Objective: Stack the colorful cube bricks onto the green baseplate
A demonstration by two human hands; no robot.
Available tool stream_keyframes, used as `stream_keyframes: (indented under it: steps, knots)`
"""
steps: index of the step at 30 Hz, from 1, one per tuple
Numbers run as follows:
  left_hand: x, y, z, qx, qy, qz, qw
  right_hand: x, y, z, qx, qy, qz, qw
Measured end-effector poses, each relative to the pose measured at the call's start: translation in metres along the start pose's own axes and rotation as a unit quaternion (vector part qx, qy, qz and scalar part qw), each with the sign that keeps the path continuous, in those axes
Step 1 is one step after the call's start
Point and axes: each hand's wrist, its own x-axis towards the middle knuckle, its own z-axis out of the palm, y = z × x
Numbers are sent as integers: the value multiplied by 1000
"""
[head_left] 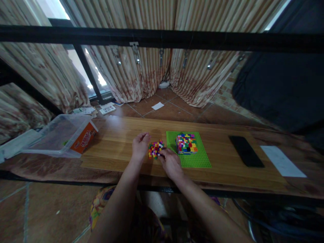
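A small heap of loose, many-coloured toy building bricks [155, 149] lies on the wooden board between my two hands. My right hand [171, 163] reaches into the heap's right side, thumb and fingers drawn together at the bricks; whether one is pinched there is hidden. Just left of the heap, my left hand [140, 145] is raised a little with its fingers curled together, and anything in them is too small to make out. Right of the heap, a block built of mixed-colour bricks [186, 143] stands on a green studded baseplate [202, 158].
On the left of the wooden board [116, 135] sits a clear plastic bin [53, 148] with an orange label. A black flat slab [246, 151] and a white sheet [282, 161] lie to the right. A dark metal bar [162, 38] crosses above, before striped curtains.
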Motion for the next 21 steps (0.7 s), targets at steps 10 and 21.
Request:
stream_keyframes:
  steps: [10, 21]
  knots:
    - [4, -5, 1, 27, -21, 25, 999, -1, 3, 1, -8, 2, -18, 1000]
    - [5, -2, -2, 17, -18, 23, 999, -40, -6, -65, 156, 125, 1, 980]
